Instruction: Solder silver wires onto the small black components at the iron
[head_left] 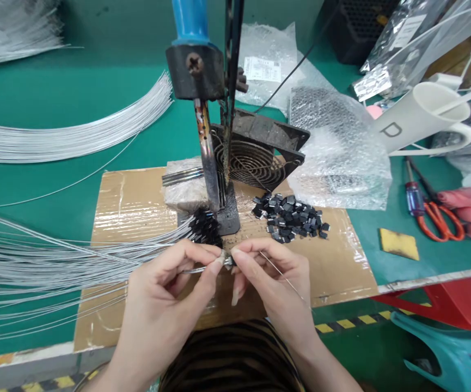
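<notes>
My left hand (170, 294) pinches the end of a thin grey wire (196, 269) between thumb and forefinger. My right hand (270, 277) pinches a small dark part (228, 262) against that wire end, fingertips almost touching the left hand's. A thin solder strand (282, 276) runs across my right hand. Just above my hands, a cluster of wire ends with black parts fitted (206, 227) lies under the tip of a mounted soldering iron (207, 147). A pile of loose black parts (290, 218) sits to the right on the taped cardboard sheet (129, 207).
Bundles of grey wires (55, 256) fan out to the left, more wires (75, 139) behind. A small fan (255, 158) stands behind the iron. Bubble-wrap bags (337, 147), a white cup (418, 117), scissors (439, 218), a screwdriver (414, 193) and a yellow sponge (398, 243) lie right.
</notes>
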`<move>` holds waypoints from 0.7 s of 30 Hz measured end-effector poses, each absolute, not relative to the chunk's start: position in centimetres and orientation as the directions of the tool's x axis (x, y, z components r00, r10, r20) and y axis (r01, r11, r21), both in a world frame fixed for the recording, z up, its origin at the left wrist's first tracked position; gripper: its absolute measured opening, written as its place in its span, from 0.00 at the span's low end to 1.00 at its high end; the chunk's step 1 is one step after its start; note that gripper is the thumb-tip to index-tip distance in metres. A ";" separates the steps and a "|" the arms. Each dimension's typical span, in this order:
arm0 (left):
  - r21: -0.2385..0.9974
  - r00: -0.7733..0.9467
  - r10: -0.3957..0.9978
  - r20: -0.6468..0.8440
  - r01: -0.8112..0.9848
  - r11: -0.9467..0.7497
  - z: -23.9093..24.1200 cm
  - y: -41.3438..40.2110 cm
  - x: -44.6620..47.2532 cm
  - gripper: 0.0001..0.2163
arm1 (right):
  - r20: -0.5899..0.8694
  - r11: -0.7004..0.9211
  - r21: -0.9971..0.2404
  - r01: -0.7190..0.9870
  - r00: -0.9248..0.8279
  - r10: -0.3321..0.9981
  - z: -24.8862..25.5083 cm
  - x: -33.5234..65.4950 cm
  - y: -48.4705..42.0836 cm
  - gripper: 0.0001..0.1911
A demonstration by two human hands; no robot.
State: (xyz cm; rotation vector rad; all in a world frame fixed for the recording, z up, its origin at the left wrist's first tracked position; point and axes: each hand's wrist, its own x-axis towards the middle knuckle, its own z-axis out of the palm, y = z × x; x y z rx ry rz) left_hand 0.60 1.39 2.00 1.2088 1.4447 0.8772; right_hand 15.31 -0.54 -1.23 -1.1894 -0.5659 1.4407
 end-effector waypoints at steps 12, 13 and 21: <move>0.952 0.068 0.984 -0.163 0.274 0.139 1.2 2.0 0.2 0.05 | -0.056 -0.058 -0.998 0.003 0.201 0.978 -1.8 16.2 -1.9 0.19; 0.951 0.063 0.985 -0.164 0.275 0.141 1.3 2.1 0.3 0.05 | -0.043 -0.046 -0.999 0.010 0.185 0.982 -1.8 16.3 -2.0 0.21; 0.950 0.039 0.989 -0.145 0.284 0.128 1.5 3.1 0.8 0.05 | 0.021 -0.018 -0.985 0.172 0.220 0.975 -1.7 16.7 -2.1 0.08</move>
